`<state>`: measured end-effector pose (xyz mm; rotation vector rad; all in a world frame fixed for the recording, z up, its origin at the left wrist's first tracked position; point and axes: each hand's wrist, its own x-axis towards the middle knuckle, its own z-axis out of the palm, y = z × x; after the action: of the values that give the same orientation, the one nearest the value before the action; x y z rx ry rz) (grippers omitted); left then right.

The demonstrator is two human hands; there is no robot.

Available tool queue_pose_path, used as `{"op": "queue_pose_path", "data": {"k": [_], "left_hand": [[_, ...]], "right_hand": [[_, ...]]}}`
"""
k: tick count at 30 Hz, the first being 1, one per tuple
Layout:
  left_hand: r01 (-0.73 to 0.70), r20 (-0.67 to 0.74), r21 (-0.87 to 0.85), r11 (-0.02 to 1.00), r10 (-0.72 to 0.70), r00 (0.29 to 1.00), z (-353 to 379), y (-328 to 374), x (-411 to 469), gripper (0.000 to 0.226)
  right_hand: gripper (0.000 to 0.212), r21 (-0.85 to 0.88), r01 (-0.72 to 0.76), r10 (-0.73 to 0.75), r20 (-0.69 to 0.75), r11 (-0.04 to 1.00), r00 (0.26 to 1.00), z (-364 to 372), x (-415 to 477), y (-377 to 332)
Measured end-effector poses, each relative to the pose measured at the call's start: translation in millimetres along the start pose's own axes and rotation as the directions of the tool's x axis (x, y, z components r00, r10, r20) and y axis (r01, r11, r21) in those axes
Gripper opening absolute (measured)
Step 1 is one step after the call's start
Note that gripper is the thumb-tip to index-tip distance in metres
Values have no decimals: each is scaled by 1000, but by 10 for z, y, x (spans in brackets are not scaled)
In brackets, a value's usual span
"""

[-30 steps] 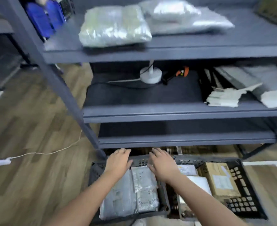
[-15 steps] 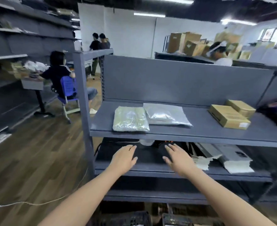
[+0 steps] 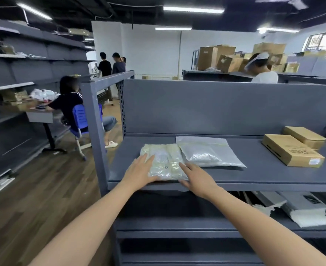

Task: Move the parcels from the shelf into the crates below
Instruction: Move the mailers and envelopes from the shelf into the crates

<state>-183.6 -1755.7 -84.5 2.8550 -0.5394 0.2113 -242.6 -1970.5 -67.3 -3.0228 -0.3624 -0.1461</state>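
A pale yellowish plastic-wrapped parcel point(image 3: 165, 162) lies at the front left of the grey shelf point(image 3: 254, 177). My left hand point(image 3: 140, 172) rests flat on the parcel's left side with straight fingers. My right hand point(image 3: 195, 176) touches its right front corner, fingers extended. A silvery bag parcel point(image 3: 209, 153) lies just right of it. Further right on the shelf sit two cardboard boxes, a larger one point(image 3: 292, 150) in front and a smaller one point(image 3: 305, 136) behind. The crates are out of view.
The shelf's grey upright post point(image 3: 94, 135) stands left of my hands. White padded envelopes point(image 3: 307, 210) lie on the lower shelf at right. A seated person on a blue chair point(image 3: 79, 120) is at the left; other people stand further back.
My view has lifted from the crates on the floor up to the shelf. Both hands rose from the crate's parcels and now lie on the yellowish parcel.
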Motion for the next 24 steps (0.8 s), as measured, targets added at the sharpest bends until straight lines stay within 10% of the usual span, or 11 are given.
{"op": "queue_pose_path", "data": {"k": [17, 24], "left_hand": [[-184, 188, 106, 977, 162, 969, 189, -250, 288, 82], [-359, -148, -159, 920, 337, 930, -195, -237, 263, 54]], "right_hand": [[74, -7, 69, -66, 187, 998, 980, 341, 622, 81], [58, 171, 103, -92, -75, 980, 993, 36, 567, 177]]}}
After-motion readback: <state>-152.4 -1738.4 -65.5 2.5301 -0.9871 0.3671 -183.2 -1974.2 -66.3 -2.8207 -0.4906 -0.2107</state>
